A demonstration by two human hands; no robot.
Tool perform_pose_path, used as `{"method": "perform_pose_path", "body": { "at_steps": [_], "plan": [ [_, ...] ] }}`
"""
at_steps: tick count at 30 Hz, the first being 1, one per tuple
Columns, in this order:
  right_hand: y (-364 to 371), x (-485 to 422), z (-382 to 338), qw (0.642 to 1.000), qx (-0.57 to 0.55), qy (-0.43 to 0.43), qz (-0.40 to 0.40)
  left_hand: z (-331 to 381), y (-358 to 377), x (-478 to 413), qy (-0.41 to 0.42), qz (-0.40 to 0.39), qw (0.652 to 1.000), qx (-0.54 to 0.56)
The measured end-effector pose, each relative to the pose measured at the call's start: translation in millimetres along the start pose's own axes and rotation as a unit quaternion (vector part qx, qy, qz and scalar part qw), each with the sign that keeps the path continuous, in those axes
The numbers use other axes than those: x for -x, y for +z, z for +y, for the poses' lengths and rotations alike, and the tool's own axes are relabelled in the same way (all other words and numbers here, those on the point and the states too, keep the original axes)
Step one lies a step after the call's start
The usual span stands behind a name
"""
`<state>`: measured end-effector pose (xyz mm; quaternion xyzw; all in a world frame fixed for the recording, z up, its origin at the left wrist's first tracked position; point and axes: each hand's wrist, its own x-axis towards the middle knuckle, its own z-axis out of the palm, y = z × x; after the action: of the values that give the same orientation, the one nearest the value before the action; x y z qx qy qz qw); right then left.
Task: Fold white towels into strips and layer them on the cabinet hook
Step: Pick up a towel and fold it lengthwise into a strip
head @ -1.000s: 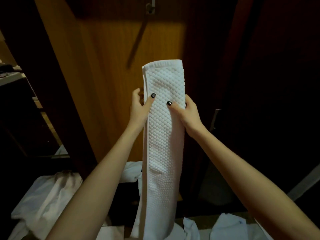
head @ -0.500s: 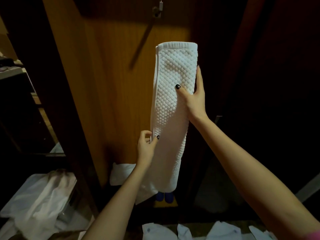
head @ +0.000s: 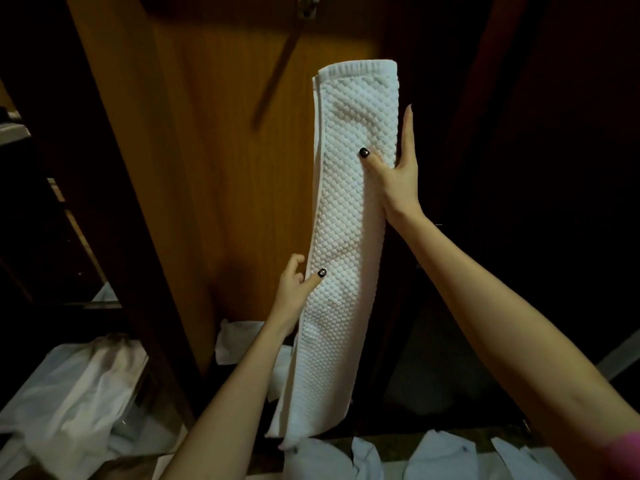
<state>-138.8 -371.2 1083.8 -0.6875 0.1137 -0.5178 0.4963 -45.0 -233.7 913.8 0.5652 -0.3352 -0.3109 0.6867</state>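
Note:
A white waffle-textured towel (head: pixel 346 244), folded into a long narrow strip, hangs upright in front of the wooden cabinet door (head: pixel 221 168). My right hand (head: pixel 398 174) holds its upper part, thumb on the front and fingers behind the right edge. My left hand (head: pixel 298 289) pinches its left edge lower down, thumb on the front. A metal hook (head: pixel 306 8) sits on the door at the top of the view, above the towel's upper end and apart from it.
Several loose white towels lie below: a crumpled pile (head: pixel 72 393) at lower left, one (head: pixel 239 341) behind the strip by the door's foot, more (head: pixel 440 459) along the bottom edge. Dark cabinet interior fills the right side; dark shelves stand at left.
The towel strip rose, then settled a little lower and tilted. My right hand moved up along its right edge, while my left hand slid down to the lower left edge.

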Motion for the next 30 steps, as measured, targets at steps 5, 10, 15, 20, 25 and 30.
{"method": "perform_pose_path", "body": {
  "at_steps": [5,10,15,20,25,30],
  "plan": [
    [-3,-2,4,0.998,-0.051,0.041,-0.013,1,2,3,-0.061,-0.028,0.998,-0.019],
    [-11,-10,2,0.990,-0.084,0.105,-0.036,4,-10,-8,-0.006,-0.032,0.989,-0.146],
    [-19,-20,-4,0.981,-0.126,0.140,-0.055,21,-3,-12,0.015,-0.112,0.988,-0.105],
    [-26,-22,-6,0.980,-0.148,0.132,-0.025,16,7,-14,0.112,-0.020,0.967,-0.226],
    [-26,-11,0,0.986,-0.137,0.099,0.012,-8,18,-10,0.115,0.024,0.953,-0.279],
    [-34,-7,3,0.981,-0.162,0.107,0.019,-30,5,1,-0.054,-0.099,0.969,-0.221]
  ]
}}
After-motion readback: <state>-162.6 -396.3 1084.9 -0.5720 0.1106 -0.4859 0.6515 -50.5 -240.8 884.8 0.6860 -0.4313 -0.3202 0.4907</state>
